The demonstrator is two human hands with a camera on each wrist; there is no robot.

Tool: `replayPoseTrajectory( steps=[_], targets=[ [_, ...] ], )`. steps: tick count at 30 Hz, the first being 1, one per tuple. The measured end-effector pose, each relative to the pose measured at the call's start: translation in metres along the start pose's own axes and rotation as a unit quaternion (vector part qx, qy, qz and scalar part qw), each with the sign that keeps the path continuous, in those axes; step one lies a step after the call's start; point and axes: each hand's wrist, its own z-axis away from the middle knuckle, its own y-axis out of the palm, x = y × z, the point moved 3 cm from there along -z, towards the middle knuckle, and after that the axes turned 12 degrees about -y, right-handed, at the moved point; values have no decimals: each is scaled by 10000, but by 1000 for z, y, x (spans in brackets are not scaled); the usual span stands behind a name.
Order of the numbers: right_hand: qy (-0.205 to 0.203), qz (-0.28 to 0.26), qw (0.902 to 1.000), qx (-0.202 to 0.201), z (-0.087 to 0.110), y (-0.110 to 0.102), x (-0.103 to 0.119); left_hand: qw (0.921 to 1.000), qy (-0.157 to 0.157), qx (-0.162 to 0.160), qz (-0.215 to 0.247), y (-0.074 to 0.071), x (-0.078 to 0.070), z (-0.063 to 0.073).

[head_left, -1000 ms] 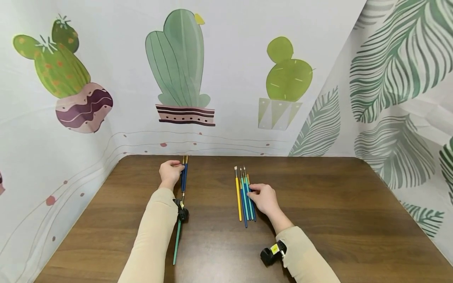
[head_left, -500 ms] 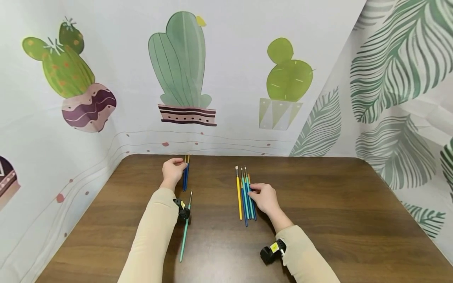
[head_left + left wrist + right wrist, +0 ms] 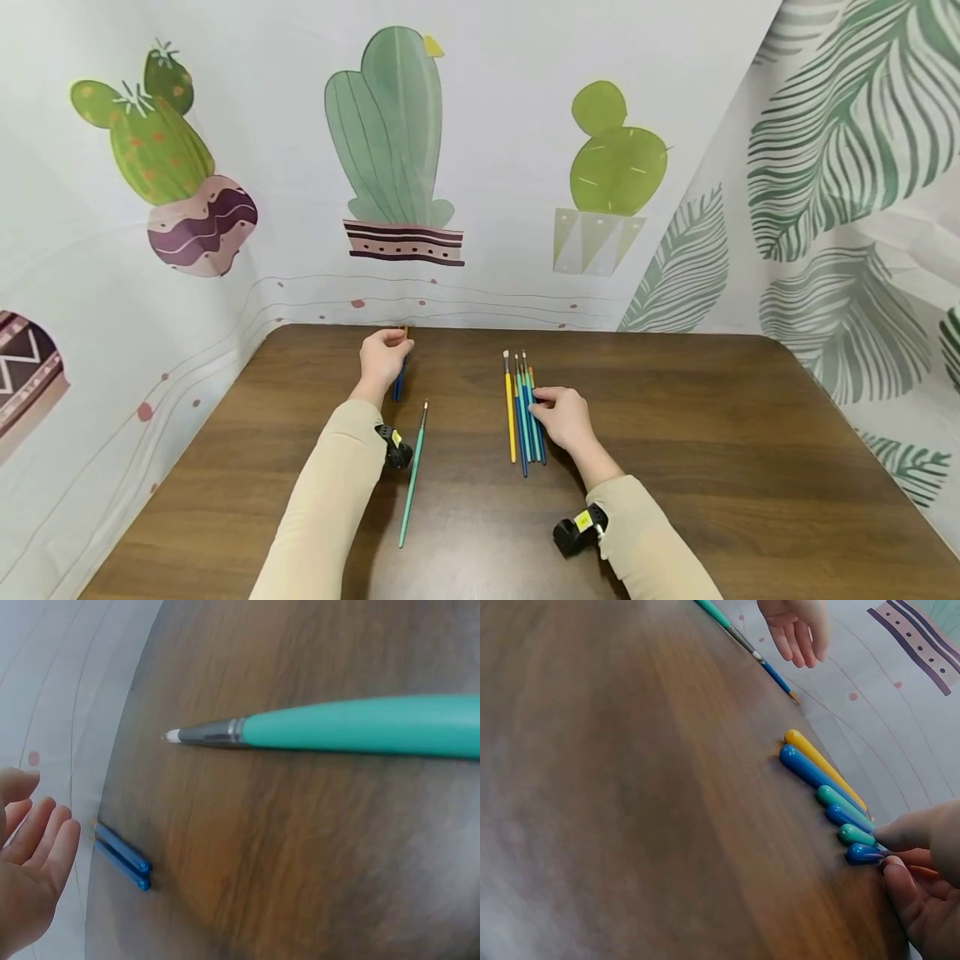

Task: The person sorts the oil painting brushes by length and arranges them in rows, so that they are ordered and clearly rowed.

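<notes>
My left hand (image 3: 381, 360) is at the far edge beside two blue paintbrushes (image 3: 120, 859) lying side by side; its fingers are loose and hold nothing in the left wrist view. In the head view it covers part of those brushes. Nearer me, below the left wrist, lies a green paintbrush (image 3: 411, 492) with a pale tip. My right hand (image 3: 564, 417) has thumb and forefinger about the rightmost blue paintbrush (image 3: 864, 854) of a row. That row holds green and blue paintbrushes, with a yellow paintbrush (image 3: 511, 421) at its left end.
The brown wooden table (image 3: 712, 433) runs back to a white cloth (image 3: 495, 167) printed with cacti and leaves. A black wrist camera (image 3: 394, 447) on the left sleeve hangs close to the green brush. Another wrist camera (image 3: 577, 533) sits on the right sleeve.
The green paintbrush on the left shows further right of the left sleeve, and more of it is visible. The whole head view has shifted slightly. The right hand keeps its place at the row.
</notes>
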Motion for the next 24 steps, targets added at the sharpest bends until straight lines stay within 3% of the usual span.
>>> replayPoseTrajectory(
  steps=[19, 24],
  targets=[
    [60, 52, 10000, -12, -2, 1, -2, 9992, 17, 329, 223, 27, -2, 14],
    [29, 53, 10000, -14, -2, 1, -1, 9977, 67, 538, 404, 39, -5, 26]
  ],
)
